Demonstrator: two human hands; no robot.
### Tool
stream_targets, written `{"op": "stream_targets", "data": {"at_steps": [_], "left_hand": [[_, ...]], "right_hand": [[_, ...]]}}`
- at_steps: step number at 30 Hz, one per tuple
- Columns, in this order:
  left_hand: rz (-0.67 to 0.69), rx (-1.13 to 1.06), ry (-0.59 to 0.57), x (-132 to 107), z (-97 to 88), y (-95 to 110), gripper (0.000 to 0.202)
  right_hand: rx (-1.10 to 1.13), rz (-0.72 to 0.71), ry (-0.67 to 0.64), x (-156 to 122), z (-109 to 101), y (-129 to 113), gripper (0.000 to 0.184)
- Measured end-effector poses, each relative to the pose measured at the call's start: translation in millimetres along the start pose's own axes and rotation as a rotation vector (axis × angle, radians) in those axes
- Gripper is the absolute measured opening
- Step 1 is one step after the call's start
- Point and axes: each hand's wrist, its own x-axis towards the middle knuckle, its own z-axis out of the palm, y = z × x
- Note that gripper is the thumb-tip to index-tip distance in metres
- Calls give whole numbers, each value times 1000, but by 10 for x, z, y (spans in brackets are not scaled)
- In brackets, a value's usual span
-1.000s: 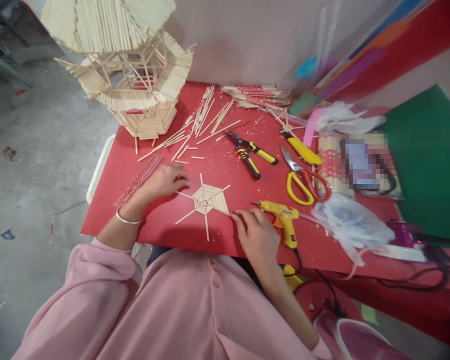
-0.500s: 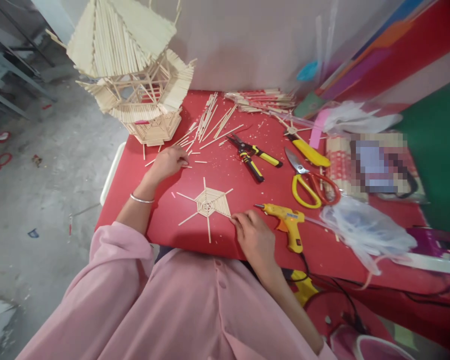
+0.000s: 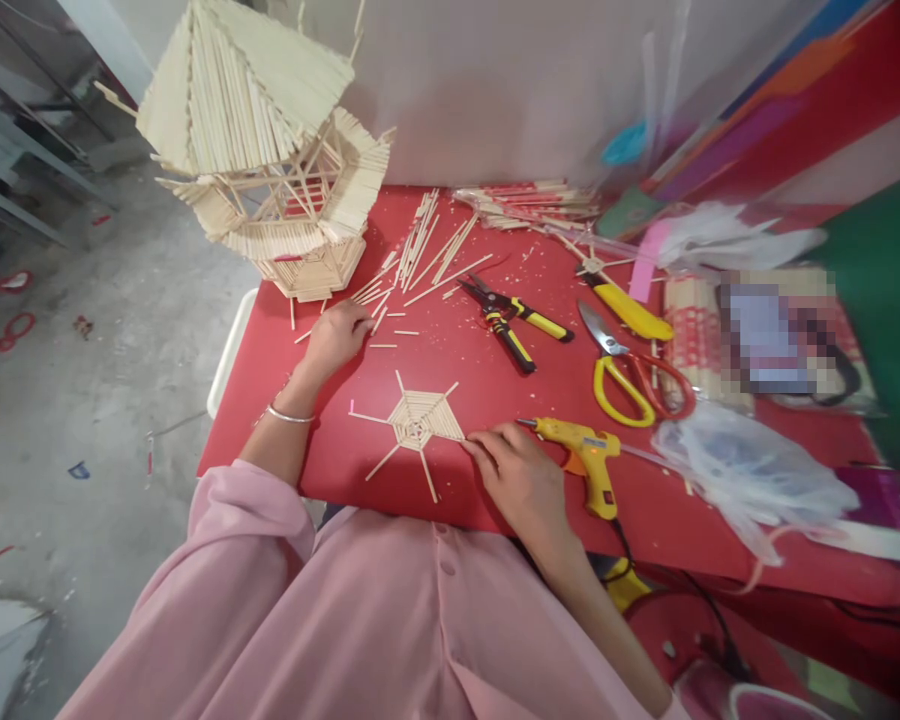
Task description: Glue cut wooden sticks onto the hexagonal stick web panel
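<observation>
On the red table lies a web-shaped piece of wooden sticks [image 3: 420, 418], with spokes around a hexagonal centre and some sections filled with thin sticks. My right hand [image 3: 521, 490] pinches the tip of its right-hand spoke between thumb and finger. Farther back, my left hand [image 3: 337, 340] rests with its fingers curled together beside short cut sticks [image 3: 396, 346]; whether a stick is between the fingertips is hidden. A yellow glue gun [image 3: 589, 455] lies just right of my right hand. Longer loose sticks [image 3: 420, 240] spread out beyond my left hand.
A tiered stick pavilion [image 3: 262, 170] stands at the back left. Black-and-yellow cutters [image 3: 506, 320], scissors [image 3: 622, 370] and a yellow-handled tool [image 3: 634, 308] lie to the right. Plastic bags [image 3: 750, 480] and stick packs [image 3: 690, 330] fill the right side.
The web-shaped piece has turned a little counterclockwise, my right hand still at its spoke tip. My left hand stays by the short sticks. The view has shifted slightly.
</observation>
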Motion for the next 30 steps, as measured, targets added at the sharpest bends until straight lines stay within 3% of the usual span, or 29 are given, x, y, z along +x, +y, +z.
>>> {"op": "stream_targets", "data": {"at_steps": [3,12,15,18,21,23,25,28,30], "left_hand": [[-89,29,78,45,8,23,20],[-202,238,-25,97,140,229,8],[-207,221,22,70,169,193,10],[-205,46,123,49,189,138,14],[-266,-328,151,50,190,139,17],[-359,-622,99,55,178,181,10],[-440,-829,28,55,154,239,8],[-477,-949,-31,32,112,317,7],[-473,-1016,-68,4,97,354,13]], "right_hand": [[0,-18,33,44,-79,-38,35],[-55,-48,142,223,-333,18,30],[-70,-20,171,255,-425,111,32],[-67,47,160,310,-546,308,34],[-143,196,172,446,-664,643,36],[-274,338,157,578,-710,896,38],[-340,460,23,709,-719,1113,46],[-318,586,-174,834,-696,1302,51],[-318,605,-172,854,-687,1320,48]]}}
